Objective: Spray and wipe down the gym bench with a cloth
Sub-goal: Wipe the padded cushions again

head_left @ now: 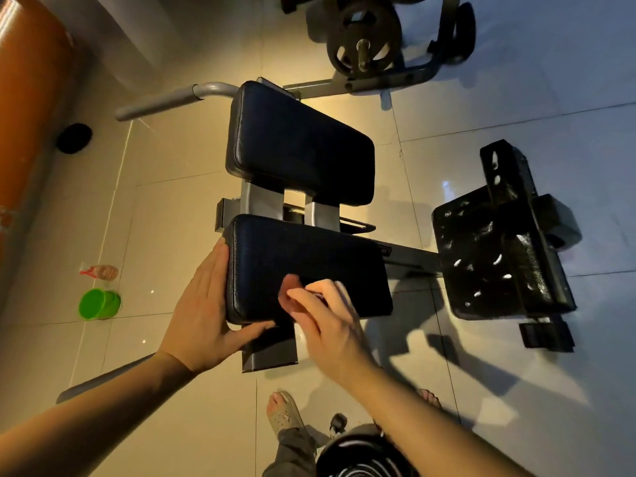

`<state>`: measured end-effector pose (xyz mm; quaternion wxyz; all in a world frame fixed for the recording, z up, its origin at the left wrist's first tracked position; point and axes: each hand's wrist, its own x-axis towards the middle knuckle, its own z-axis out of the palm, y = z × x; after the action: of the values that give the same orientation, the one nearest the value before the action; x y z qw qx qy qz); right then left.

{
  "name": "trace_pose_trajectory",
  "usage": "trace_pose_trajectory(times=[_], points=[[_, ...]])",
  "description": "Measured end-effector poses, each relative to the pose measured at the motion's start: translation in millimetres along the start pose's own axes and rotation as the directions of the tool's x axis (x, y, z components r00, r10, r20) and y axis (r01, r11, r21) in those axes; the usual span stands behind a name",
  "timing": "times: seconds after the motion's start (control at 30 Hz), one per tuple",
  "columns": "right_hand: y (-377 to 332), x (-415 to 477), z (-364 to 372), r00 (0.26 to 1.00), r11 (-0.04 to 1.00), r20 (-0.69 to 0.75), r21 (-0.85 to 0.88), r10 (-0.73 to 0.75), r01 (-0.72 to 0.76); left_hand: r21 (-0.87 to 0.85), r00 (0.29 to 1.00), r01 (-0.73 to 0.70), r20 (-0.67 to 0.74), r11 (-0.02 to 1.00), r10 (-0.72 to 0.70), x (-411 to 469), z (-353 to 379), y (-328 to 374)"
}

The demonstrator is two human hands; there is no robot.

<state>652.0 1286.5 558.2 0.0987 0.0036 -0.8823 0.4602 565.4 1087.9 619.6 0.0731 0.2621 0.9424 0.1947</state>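
The gym bench has two black padded cushions on a grey steel frame: a far pad (299, 142) and a near pad (309, 259). My left hand (206, 304) lies flat against the near pad's left edge, fingers straight and thumb under the front corner. My right hand (327, 321) hovers over the near pad's front part; it is motion-blurred, its fingers are loosely bent, and I see nothing in it. A clear spray bottle (99, 271) with a red head lies on the floor to the left. No cloth is visible.
A green tub (99, 304) sits by the bottle and a dark round object (74, 138) lies near the orange wall (27, 98). A black footplate (499, 249) juts out at right. Weight plates (363, 39) stand behind the bench. My sandalled foot (285, 414) is below.
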Motion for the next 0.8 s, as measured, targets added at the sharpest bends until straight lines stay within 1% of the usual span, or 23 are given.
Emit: trace_pose_trajectory(times=[0.03, 0.07, 0.1, 0.13, 0.17, 0.2, 0.23, 0.27, 0.33, 0.37, 0.4, 0.43, 0.47, 0.5, 0.53, 0.57, 0.6, 0.63, 0.67, 0.7, 0.77, 0.8], points=[[27.9, -6.3, -5.7, 1.000, 0.999, 0.006, -0.041, 0.024, -0.024, -0.009, 1.000, 0.006, 0.002, 1.000, -0.006, 0.2, 0.3, -0.5], [58.3, -11.0, -12.1, 0.988, 0.986, -0.011, -0.067, 0.152, -0.153, -0.015, 1.000, 0.013, -0.001, 1.000, -0.013, 0.8, 0.7, -1.0], [85.0, -15.5, -20.6, 0.939, 0.937, -0.049, -0.065, 0.341, -0.344, -0.017, 1.000, 0.021, 0.001, 1.000, -0.021, 0.5, 1.2, -1.8], [106.0, -19.7, -28.1, 0.847, 0.847, -0.086, -0.042, 0.525, -0.530, -0.014, 1.000, 0.027, 0.007, 1.000, -0.027, 0.4, 1.2, -2.3], [115.8, -20.5, -31.4, 0.757, 0.761, -0.111, 0.002, 0.644, -0.648, -0.010, 0.999, 0.033, 0.010, 0.999, -0.033, 0.0, 1.5, -3.0], [112.0, -19.0, -29.6, 0.724, 0.730, -0.117, 0.016, 0.680, -0.683, -0.011, 0.999, 0.036, 0.013, 0.999, -0.036, -0.8, 2.0, -3.2], [95.8, -13.0, -24.8, 0.747, 0.753, -0.112, 0.028, 0.655, -0.657, -0.012, 0.999, 0.037, 0.010, 0.999, -0.037, -0.3, 2.1, -3.6], [73.0, -5.7, -17.0, 0.800, 0.807, -0.110, 0.045, 0.589, -0.588, -0.011, 0.999, 0.042, 0.008, 0.999, -0.042, 0.4, 1.8, -3.3], [23.6, 0.4, -5.3, 0.914, 0.918, -0.093, 0.073, 0.395, -0.390, -0.002, 0.999, 0.044, 0.017, 0.999, -0.044, 0.2, 2.5, -2.8], [11.5, -3.2, -0.7, 0.958, 0.958, -0.056, 0.072, 0.281, -0.277, -0.003, 0.999, 0.042, 0.015, 0.999, -0.042, -0.4, 3.2, -3.2], [13.5, -7.7, 0.6, 0.987, 0.986, -0.020, 0.047, 0.160, -0.159, -0.008, 0.999, 0.042, 0.013, 0.999, -0.042, -0.1, 3.4, -3.6], [29.5, -11.8, -1.7, 0.996, 0.996, 0.005, 0.022, 0.089, -0.089, -0.013, 0.999, 0.045, 0.017, 0.999, -0.045, 0.0, 3.5, -4.6], [53.2, -17.1, -8.0, 0.992, 0.992, 0.018, -0.007, 0.123, -0.123, -0.020, 0.999, 0.047, 0.023, 0.999, -0.046, 0.6, 3.4, -5.4], [78.8, -22.4, -16.2, 0.969, 0.969, 0.008, -0.041, 0.245, -0.245, -0.026, 0.999, 0.045, 0.024, 0.999, -0.045, 1.7, 3.6, -6.9], [103.1, -28.9, -26.3, 0.918, 0.915, -0.009, -0.073, 0.397, -0.396, -0.030, 0.999, 0.045, 0.023, 0.999, -0.044, 1.6, 3.4, -7.4], [122.3, -36.1, -37.3, 0.834, 0.830, -0.011, -0.089, 0.552, -0.551, -0.033, 0.999, 0.041, 0.021, 0.999, -0.040, 1.3, 3.4, -7.3], [134.2, -39.9, -46.7, 0.752, 0.748, -0.007, -0.088, 0.659, -0.657, -0.038, 0.999, 0.034, 0.013, 0.999, -0.034, 1.1, 3.1, -6.2], [137.9, -40.5, -54.4, 0.702, 0.699, -0.016, -0.070, 0.712, -0.712, -0.047, 1.000, 0.027, -0.001, 0.999, -0.027, 0.7, 3.1, -4.7], [133.4, -37.2, -59.5, 0.687, 0.685, -0.042, -0.055, 0.725, -0.727, -0.055, 1.000, 0.017, -0.015, 0.998, -0.018, 0.5, 2.7, -2.4], [122.4, -30.8, -61.7, 0.680, 0.682, -0.069, 0.006, 0.730, -0.732, -0.059, 1.000, 0.007, -0.027, 0.998, -0.009, 1.3, 2.5, -0.8], [89.3, -14.5, -59.5, 0.660, 0.659, -0.084, 0.234, 0.746, -0.715, -0.057, 0.999, 0.007, -0.032, 0.998, -0.009, 1.5, 2.7, 0.0], [69.6, -6.2, -55.1, 0.668, 0.647, -0.072, 0.343, 0.741, -0.681, -0.055, 0.999, 0.015, -0.031, 0.998, -0.016, 0.8, 2.8, -0.6]])
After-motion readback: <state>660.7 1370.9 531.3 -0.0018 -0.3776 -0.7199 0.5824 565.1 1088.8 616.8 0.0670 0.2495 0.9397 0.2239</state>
